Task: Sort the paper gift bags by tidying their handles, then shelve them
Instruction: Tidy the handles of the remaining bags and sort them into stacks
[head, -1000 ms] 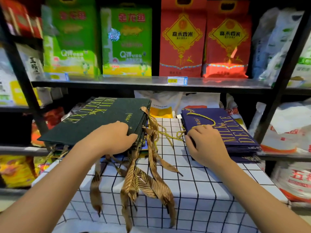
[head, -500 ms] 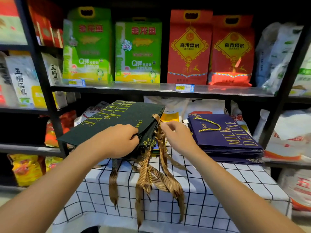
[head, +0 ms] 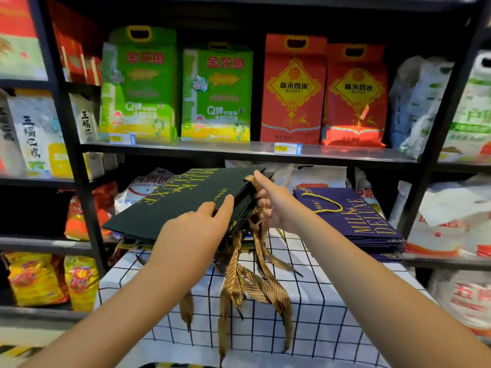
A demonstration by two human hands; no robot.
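Right hand (head: 273,205) fingertips hidden among gold ribbon handles (head: 255,282), price tag (head: 287,148) print blurred, right-side sacks (head: 475,115) cropped

right hand (head: 273,203) now at ribbon handles (head: 252,277)
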